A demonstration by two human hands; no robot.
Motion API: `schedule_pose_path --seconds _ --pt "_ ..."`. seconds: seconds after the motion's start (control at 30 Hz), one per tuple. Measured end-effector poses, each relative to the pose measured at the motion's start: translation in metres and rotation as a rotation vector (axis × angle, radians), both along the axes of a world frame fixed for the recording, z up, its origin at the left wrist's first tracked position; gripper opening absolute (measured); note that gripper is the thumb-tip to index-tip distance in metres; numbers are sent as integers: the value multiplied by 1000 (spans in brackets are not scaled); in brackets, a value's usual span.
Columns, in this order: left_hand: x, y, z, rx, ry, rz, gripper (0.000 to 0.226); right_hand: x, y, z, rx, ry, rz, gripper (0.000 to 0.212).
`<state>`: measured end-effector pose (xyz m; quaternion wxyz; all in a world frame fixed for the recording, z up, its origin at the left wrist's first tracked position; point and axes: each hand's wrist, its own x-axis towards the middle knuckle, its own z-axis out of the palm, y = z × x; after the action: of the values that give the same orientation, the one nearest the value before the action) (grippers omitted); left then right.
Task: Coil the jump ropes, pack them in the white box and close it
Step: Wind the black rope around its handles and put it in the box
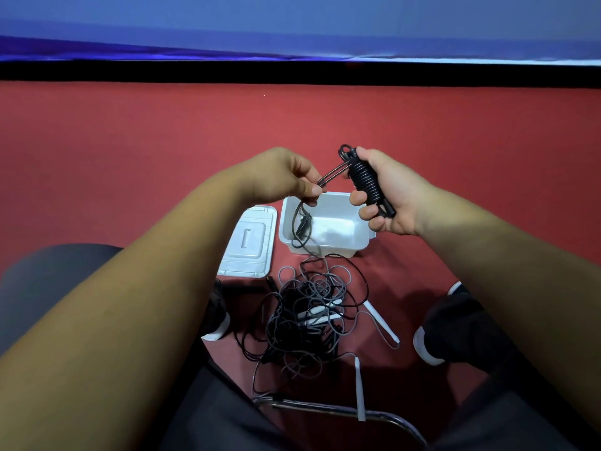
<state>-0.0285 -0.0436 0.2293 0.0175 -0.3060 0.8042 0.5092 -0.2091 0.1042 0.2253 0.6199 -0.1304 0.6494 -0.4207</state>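
In the middle of the frame the right hand [390,196] grips a black jump rope [364,180], wound tightly round its handles. The left hand [283,177] pinches a loose strand of it. Just below them the white box [328,252] stands open on the red floor [130,141] - its lid [248,245] lies beside it on the left. Lower, a tangle of ropes [309,317] lies near the box.

Red floor [130,141] w/ black strip [292,73] & blue wall [292,21] behind; metal chair edge [309,406] at btm.
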Motion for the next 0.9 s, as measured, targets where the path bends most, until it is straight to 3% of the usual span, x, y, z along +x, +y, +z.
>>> schedule_pose_path --seconds 0.37,0.7,0.9 --pt "5 -2 -4 -121 -165 -43 12 9 -3 1 -50 29 70 42" --pt "7 -2 -11 -46 -139 -68 16 9 1 5 -59 -169 204 51" --pt "4 4 -11 3 -74 -66 13 7 7 9 -50 -326 363 69"
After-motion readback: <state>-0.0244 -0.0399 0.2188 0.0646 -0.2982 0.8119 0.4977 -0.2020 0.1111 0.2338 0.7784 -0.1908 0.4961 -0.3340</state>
